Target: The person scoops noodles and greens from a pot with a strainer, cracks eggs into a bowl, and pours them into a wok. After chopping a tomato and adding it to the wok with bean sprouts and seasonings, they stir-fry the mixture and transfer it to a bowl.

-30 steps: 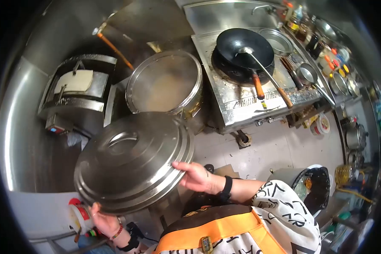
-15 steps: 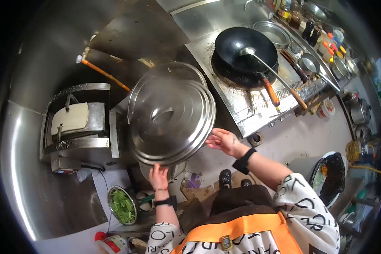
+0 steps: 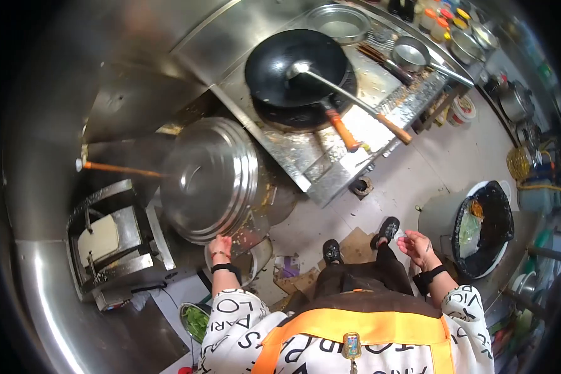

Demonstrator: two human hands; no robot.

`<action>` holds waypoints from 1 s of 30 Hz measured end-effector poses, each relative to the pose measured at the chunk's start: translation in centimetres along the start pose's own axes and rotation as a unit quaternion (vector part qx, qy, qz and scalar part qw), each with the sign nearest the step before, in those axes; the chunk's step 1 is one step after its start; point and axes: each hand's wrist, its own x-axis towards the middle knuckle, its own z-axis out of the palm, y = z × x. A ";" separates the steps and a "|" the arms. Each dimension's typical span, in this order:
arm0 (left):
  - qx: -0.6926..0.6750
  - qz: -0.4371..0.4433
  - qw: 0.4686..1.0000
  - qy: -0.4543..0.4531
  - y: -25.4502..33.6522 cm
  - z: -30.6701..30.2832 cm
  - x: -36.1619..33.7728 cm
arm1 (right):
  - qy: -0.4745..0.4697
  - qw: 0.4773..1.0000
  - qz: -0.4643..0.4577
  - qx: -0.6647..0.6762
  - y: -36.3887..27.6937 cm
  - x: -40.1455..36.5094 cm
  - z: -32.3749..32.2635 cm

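Note:
A large round steel pot lid (image 3: pixel 196 181) with a loop handle lies over the big pot at the left of the stove. My left hand (image 3: pixel 220 245) is at the lid's near rim, its fingers bent against the edge. Over the floor to the right, my right hand (image 3: pixel 416 247) hangs away from the pot, with loosely curled fingers and nothing plainly visible in them. The nearest thing to it is the bin (image 3: pixel 438 215) lined with a black bag. A black wok (image 3: pixel 271 68) with a ladle (image 3: pixel 336 90) resting in it stands on the stove.
Left of the pot is a metal machine (image 3: pixel 131 227) with a pale flat slab (image 3: pixel 100 240). A bowl of green leaves (image 3: pixel 196 321) sits low at the left. The stove (image 3: pixel 305 159) has a protruding front corner. Flattened cardboard (image 3: pixel 358 246) lies by my feet.
My right hand has left the lid's rim and moved right towards the bin. The lid has settled over the pot, with my left hand still at its edge. My view has shifted.

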 end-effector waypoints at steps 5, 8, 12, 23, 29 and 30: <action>0.088 0.304 0.948 0.038 7.9 8.8 -14.0 | -0.043 0.997 -0.008 0.058 -3.3 4.8 -6.3; 0.023 0.377 0.913 -0.156 11.3 13.8 -20.8 | -0.030 0.998 -0.032 0.049 -7.5 9.0 -8.8; -0.100 0.311 0.875 -0.358 10.1 27.7 -40.6 | 0.001 0.994 -0.097 0.042 -16.7 13.0 -11.7; 0.141 0.074 0.744 -0.649 -2.0 51.8 -58.6 | 0.128 0.970 -0.140 0.149 -36.4 23.5 -17.7; 0.245 0.085 0.692 -0.674 -3.8 62.9 -61.9 | 0.241 0.959 -0.136 0.067 -41.7 32.2 -21.6; 0.248 0.071 0.693 -0.674 -3.8 64.2 -62.3 | 0.261 0.957 -0.124 0.010 -42.1 34.4 -22.5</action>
